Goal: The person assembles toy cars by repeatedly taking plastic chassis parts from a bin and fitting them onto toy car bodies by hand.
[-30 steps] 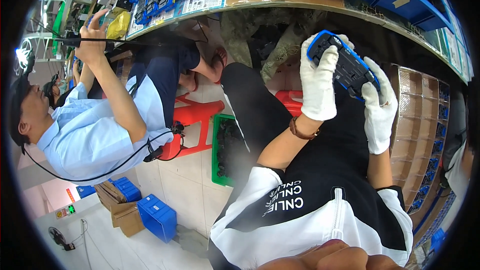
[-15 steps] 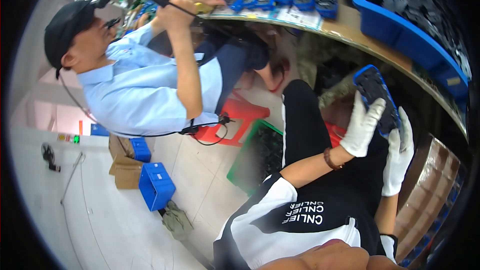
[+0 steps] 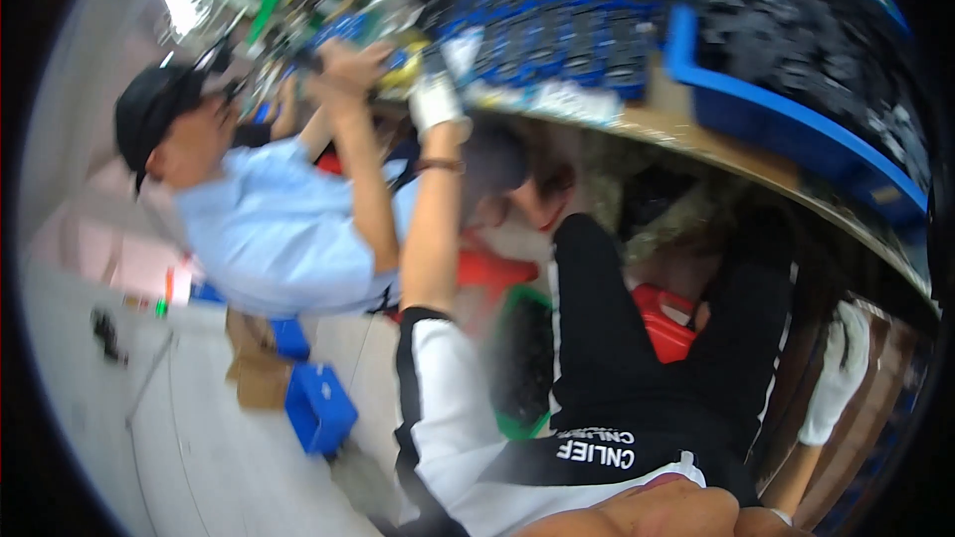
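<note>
My left hand, in a white glove, reaches out to the bench edge beside the co-worker's hands. Its fingers are smeared by motion. A dark thing shows at its fingertips, too blurred to name. Rows of blue-and-black housings lie on the bench just to its right. My right hand, also gloved, is low at the far right by the brown cardboard box. Its fingers are curled together, with a dark strip between them that I cannot make out.
A blue bin of black parts stands on the bench at the upper right. The co-worker in a light blue shirt sits to the left. A green crate stands on the floor beside my legs, and blue boxes lie farther left.
My hands, which held a blue-and-black housing together over my lap, have parted. The left has swung up and left to the bench; the right has dropped toward the cardboard box.
</note>
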Available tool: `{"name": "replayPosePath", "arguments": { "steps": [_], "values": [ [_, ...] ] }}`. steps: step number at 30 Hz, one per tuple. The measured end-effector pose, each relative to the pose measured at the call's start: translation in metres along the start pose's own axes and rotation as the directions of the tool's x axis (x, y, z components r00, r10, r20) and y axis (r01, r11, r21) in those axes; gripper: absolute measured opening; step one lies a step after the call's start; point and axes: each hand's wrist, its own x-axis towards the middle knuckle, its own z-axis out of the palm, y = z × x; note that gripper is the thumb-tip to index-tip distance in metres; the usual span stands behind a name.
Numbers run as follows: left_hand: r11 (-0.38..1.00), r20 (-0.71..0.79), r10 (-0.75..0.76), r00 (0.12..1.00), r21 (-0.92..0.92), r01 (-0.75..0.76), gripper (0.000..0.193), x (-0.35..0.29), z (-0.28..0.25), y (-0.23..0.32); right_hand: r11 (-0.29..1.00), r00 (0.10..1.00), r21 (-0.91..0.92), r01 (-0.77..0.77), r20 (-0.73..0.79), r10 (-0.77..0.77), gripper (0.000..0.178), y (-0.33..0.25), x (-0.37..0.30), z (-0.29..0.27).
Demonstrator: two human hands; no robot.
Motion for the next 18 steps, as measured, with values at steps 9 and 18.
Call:
{"name": "replayPosePath", "arguments": {
  "steps": [9, 18],
  "values": [
    [0.185, 0.101, -0.097, 0.99, -0.976, 0.117, 0.044, 0.072, 0.107, -0.042, 0.911, 0.89, -0.335, 0.241, -0.297, -0.345, 0.015, 0.013, 0.056, -0.1],
    [0.625, -0.32, -0.537, 0.781, -0.772, 0.113, 0.042, 0.012, 0.041, 0.013, 0.93, 0.902, -0.367, 0.006, -0.399, -0.163, 0.029, 0.132, 0.185, -0.145]
  ]
}}
